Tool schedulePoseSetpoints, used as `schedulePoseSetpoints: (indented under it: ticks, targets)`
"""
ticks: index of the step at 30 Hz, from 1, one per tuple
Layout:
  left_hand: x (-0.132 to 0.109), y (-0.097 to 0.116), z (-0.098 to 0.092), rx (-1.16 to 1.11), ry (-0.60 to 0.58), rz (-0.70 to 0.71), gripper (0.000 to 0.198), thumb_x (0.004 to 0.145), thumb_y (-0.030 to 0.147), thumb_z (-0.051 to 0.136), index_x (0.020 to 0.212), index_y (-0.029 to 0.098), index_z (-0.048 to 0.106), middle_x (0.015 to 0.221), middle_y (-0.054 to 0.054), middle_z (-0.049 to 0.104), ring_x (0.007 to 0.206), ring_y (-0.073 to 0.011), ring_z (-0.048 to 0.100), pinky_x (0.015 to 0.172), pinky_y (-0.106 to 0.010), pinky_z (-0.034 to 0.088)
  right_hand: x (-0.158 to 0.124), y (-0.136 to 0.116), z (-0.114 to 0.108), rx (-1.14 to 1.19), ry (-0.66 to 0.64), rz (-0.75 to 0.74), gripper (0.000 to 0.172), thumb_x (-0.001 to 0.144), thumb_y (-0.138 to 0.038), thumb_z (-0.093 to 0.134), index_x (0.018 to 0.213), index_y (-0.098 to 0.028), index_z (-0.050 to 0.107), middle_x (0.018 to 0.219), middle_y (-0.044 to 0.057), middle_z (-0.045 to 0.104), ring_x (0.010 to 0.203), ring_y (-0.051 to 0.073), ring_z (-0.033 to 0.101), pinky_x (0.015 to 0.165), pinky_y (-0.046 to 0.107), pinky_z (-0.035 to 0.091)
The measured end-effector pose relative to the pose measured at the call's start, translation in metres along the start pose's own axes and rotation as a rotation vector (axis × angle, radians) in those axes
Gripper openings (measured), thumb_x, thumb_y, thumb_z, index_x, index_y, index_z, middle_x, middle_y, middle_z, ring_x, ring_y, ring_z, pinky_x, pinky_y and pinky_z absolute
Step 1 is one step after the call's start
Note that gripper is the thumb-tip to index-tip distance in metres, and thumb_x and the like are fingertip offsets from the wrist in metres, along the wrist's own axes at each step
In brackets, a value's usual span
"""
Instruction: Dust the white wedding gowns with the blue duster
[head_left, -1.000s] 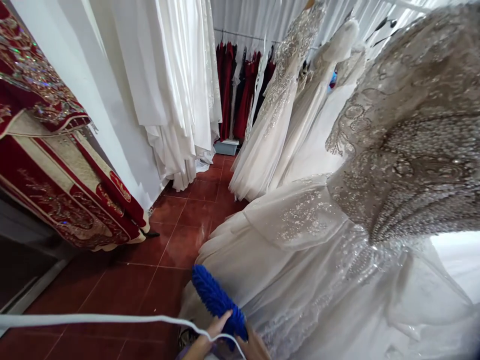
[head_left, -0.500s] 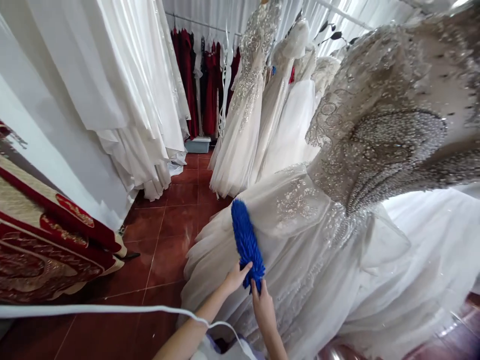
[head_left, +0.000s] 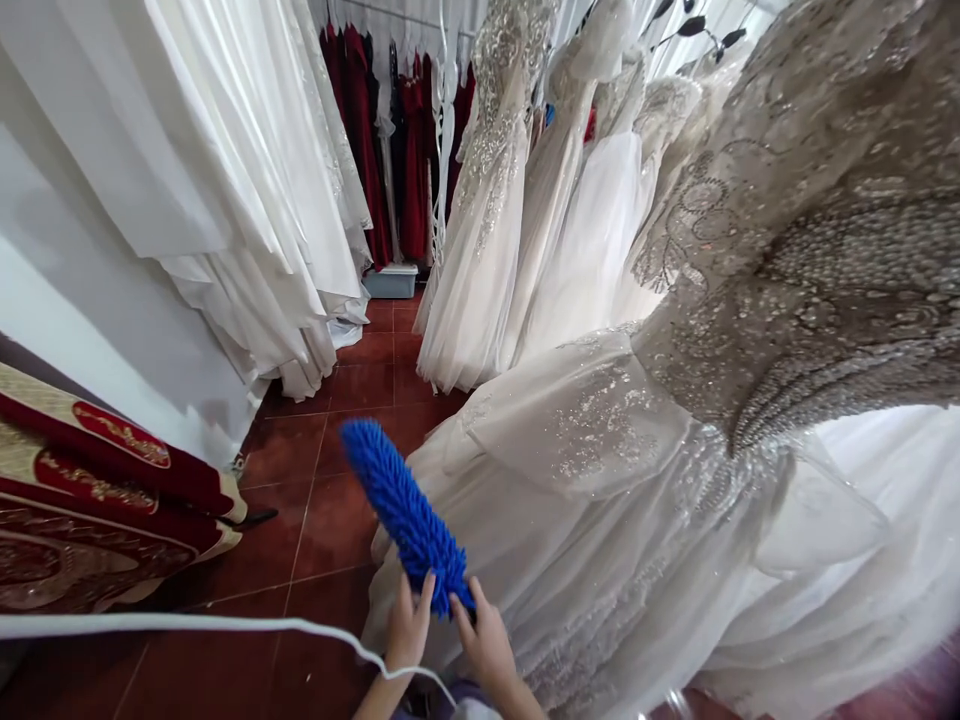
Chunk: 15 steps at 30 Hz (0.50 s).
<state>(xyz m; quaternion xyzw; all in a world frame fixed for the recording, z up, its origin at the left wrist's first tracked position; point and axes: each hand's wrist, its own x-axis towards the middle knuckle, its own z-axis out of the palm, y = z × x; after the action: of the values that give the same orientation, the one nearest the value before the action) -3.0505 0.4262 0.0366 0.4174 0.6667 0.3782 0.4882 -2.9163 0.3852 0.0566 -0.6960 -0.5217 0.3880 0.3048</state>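
We see the duster (head_left: 405,510), blue and shaggy, in the lower middle of the frame, slanting from the hands near the bottom edge up and leftward to its rounded tip. The left hand (head_left: 409,625) has its thumb and fingers closed round the fibres near the lower end, while the right hand (head_left: 486,640) — just beside it, slightly to the right — grips the very end, its fingers curled in; how tightly either one squeezes we cannot tell. The tip lies over the red tiled floor (head_left: 337,525), and the lower part overlaps the skirt of the gown (head_left: 555,480), though we cannot tell whether the two touch. That gown fills the right of the frame, its bodice thick with beads and its skirt spreading wide below. A white cord (head_left: 225,622) runs in from the left edge and crosses in front of the left wrist. At the lower left we find a red and gold robe (head_left: 124,440); at the upper left, white dresses (head_left: 247,190) hang in long folds. Farther back, at upper centre, dark red dresses (head_left: 412,170) hang from a rail (head_left: 405,15) — a grey bin (head_left: 390,284) sits below them.
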Motion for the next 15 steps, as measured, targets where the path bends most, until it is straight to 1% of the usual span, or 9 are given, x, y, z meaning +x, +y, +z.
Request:
schedulePoseSetpoints:
  ticks: [2, 4, 6, 7, 8, 10, 11, 13, 15]
  targets:
    - [0.002, 0.054, 0.001, -0.071, 0.020, 0.187, 0.070, 0.077, 0.063, 0.050, 0.126, 0.014, 0.051, 0.114, -0.018, 0.073, 0.111, -0.0321, 0.067, 0.098, -0.045, 0.052, 0.010, -0.029, -0.021, 0.097, 0.071, -0.120, 0.049, 0.091, -0.057, 0.045, 0.117, -0.019, 0.060, 0.084, 0.007, 0.076, 0.074, 0.022, 0.071, 0.068, 0.027, 0.051]
    - [0.005, 0.102, 0.008, -0.112, -0.078, 0.337, 0.064, 0.075, 0.064, 0.057, 0.118, 0.017, 0.057, 0.105, -0.014, 0.076, 0.101, -0.0302, 0.071, 0.092, -0.042, 0.055, 0.016, -0.047, -0.044, 0.138, 0.178, -0.177, 0.049, 0.090, -0.059, 0.045, 0.113, -0.019, 0.060, 0.077, 0.005, 0.074, 0.066, 0.021, 0.069, 0.063, 0.026, 0.050]
    - [0.011, 0.134, 0.024, -0.119, -0.215, 0.437, 0.058, 0.075, 0.062, 0.060, 0.114, 0.019, 0.060, 0.104, -0.011, 0.076, 0.099, -0.0280, 0.071, 0.090, -0.039, 0.055, 0.021, -0.050, -0.067, 0.137, 0.303, -0.143, 0.053, 0.089, -0.062, 0.044, 0.115, -0.018, 0.059, 0.075, 0.006, 0.073, 0.065, 0.022, 0.068, 0.061, 0.027, 0.049]
    - [0.015, 0.142, 0.037, -0.107, -0.279, 0.455, 0.056, 0.076, 0.061, 0.060, 0.115, 0.020, 0.061, 0.105, -0.010, 0.076, 0.100, -0.0273, 0.071, 0.091, -0.038, 0.054, 0.022, -0.045, -0.078, 0.126, 0.352, -0.100, 0.057, 0.089, -0.064, 0.043, 0.118, -0.018, 0.058, 0.077, 0.007, 0.074, 0.066, 0.023, 0.069, 0.061, 0.027, 0.049]
    - [0.019, 0.143, 0.051, -0.088, -0.341, 0.447, 0.056, 0.077, 0.060, 0.060, 0.117, 0.021, 0.060, 0.107, -0.010, 0.076, 0.101, -0.0269, 0.070, 0.092, -0.038, 0.053, 0.024, -0.036, -0.088, 0.107, 0.385, -0.044, 0.060, 0.088, -0.065, 0.043, 0.120, -0.017, 0.059, 0.080, 0.009, 0.074, 0.069, 0.024, 0.070, 0.061, 0.028, 0.050]
    - [0.025, 0.126, 0.082, -0.065, -0.463, 0.353, 0.058, 0.078, 0.061, 0.059, 0.119, 0.020, 0.060, 0.109, -0.010, 0.076, 0.103, -0.0268, 0.070, 0.093, -0.038, 0.052, 0.024, -0.009, -0.103, 0.051, 0.392, 0.094, 0.063, 0.085, -0.066, 0.044, 0.120, -0.017, 0.061, 0.092, 0.013, 0.076, 0.080, 0.028, 0.072, 0.065, 0.031, 0.051]
    - [0.026, 0.110, 0.097, -0.059, -0.521, 0.273, 0.061, 0.076, 0.064, 0.059, 0.117, 0.019, 0.061, 0.107, -0.011, 0.076, 0.101, -0.0272, 0.070, 0.091, -0.039, 0.053, 0.022, 0.008, -0.108, 0.015, 0.370, 0.160, 0.063, 0.083, -0.066, 0.046, 0.120, -0.017, 0.062, 0.097, 0.014, 0.075, 0.086, 0.030, 0.072, 0.068, 0.032, 0.052]
    - [0.025, 0.068, 0.120, -0.079, -0.613, 0.080, 0.067, 0.069, 0.070, 0.060, 0.109, 0.016, 0.063, 0.103, -0.012, 0.076, 0.096, -0.0274, 0.071, 0.086, -0.039, 0.054, 0.017, 0.040, -0.112, -0.050, 0.304, 0.256, 0.060, 0.081, -0.062, 0.048, 0.120, -0.018, 0.063, 0.104, 0.015, 0.075, 0.097, 0.032, 0.071, 0.074, 0.033, 0.052]
    - [0.021, 0.024, 0.129, -0.067, -0.647, -0.122, 0.068, 0.065, 0.076, 0.057, 0.099, 0.018, 0.064, 0.090, -0.010, 0.076, 0.081, -0.0279, 0.072, 0.076, -0.042, 0.056, 0.008, 0.064, -0.108, -0.093, 0.224, 0.277, 0.054, 0.081, -0.057, 0.050, 0.118, -0.021, 0.064, 0.107, 0.013, 0.075, 0.102, 0.032, 0.070, 0.079, 0.034, 0.051]
